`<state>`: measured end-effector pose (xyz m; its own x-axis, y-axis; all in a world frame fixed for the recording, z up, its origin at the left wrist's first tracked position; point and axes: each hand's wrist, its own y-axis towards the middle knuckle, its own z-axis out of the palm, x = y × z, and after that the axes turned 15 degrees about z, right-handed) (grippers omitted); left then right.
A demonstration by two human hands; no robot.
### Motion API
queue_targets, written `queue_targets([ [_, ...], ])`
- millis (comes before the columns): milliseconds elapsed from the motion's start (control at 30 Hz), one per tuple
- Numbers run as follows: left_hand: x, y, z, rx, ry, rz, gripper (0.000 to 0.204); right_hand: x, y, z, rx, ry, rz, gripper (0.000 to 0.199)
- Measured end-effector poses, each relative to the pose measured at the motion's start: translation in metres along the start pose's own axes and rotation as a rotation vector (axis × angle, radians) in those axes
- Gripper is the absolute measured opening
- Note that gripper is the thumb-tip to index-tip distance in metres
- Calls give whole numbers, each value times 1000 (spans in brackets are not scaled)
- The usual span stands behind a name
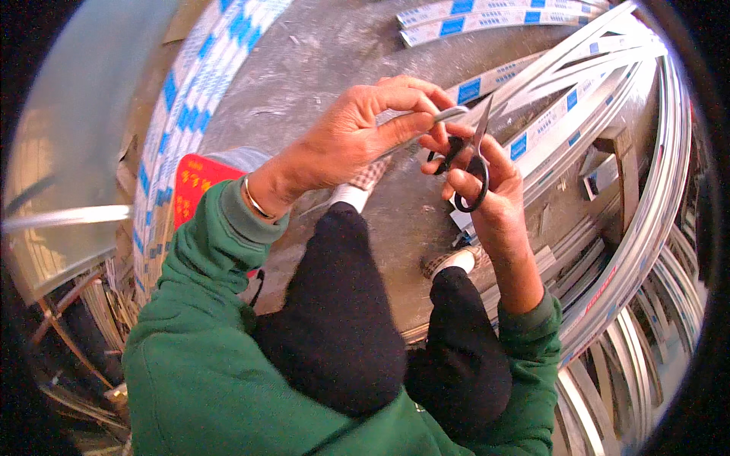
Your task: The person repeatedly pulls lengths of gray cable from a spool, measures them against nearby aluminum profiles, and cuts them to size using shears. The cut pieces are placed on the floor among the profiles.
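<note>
Above a grey floor point(296, 83), the left hand point(346, 137) pinches a thin grey strip point(454, 113) between thumb and forefinger. The right hand point(498, 182), partly curled, grips black-handled scissors point(481, 131), pointing upward just beside the strip. Long white-and-blue lengths point(192, 99) lie to either side.

Long blue-and-white wrapped strips point(498, 20) lie on the grey floor point(319, 57).

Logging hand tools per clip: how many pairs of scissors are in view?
1: the black-handled scissors, in the person's right hand. Others could be hidden among the long strips at right.
</note>
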<state>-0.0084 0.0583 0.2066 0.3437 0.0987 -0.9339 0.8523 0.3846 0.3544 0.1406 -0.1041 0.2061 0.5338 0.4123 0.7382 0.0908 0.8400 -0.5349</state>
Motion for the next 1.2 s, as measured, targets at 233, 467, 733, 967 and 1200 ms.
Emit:
queue_targets([
  [233,-139,-30,-6,-68,11,131,19,62,-47,114,164,-101,8,35],
  [467,-207,-80,-1,-165,157,267,21,71,-107,182,220,-269,-84,31],
  [733,-243,-148,22,-507,-111,104,31,31,-142,245,255,-133,-141,21],
  [967,-191,-272,10,75,9,-297,37,34,-162,246,137,-24,-308,28],
  [1200,-172,-344,2,-270,185,-475,39,30,-176,231,106,143,-388,38],
])
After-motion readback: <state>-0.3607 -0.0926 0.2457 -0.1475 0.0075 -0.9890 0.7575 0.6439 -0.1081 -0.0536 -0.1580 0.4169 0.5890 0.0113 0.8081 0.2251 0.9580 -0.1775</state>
